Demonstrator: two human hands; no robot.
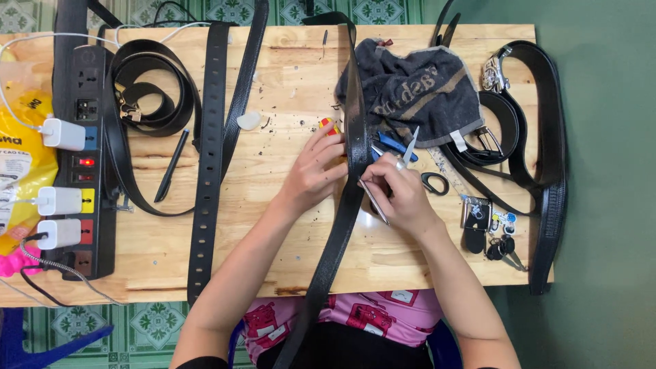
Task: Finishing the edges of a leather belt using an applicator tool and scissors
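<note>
The right hand (403, 195) is closed in a pinch around a thin silvery metal tool (375, 202), held like a pen with its point slanting down and to the left, just beside the edge of the long black leather belt (355, 147). Its fingertips also rest against that belt. The left hand (313, 174) lies curled and half open on the other side of the strap, its fingers (333, 156) pressing the belt's edge from the left, so the strap is pinched between the two hands. Whether the left thumb goes under the belt cannot be told.

The belt runs from the far edge of the pale wooden table (287, 82), down between the hands, and off the near edge toward the person's lap. A small red and yellow object (329, 124) lies partly hidden under the left fingertips; what it is cannot be told.

Just beyond the right hand lie blue-handled pliers (396, 145) and a pair of scissors with black handles (430, 181), their blades pointing up toward a crumpled dark grey cloth (410, 92). To the right of the cloth lie coiled black belts with metal buckles (519, 123), and near them a bunch of keys with fobs (488, 225).

To the left of the hands a black belt with a row of punched holes (208, 157) lies straight across the table, with a black pen (171, 166) and another coiled black belt (147, 89) beyond it. A black power strip with white chargers plugged in (85, 157) lies along the left edge, beside a yellow plastic bag (24, 150).
</note>
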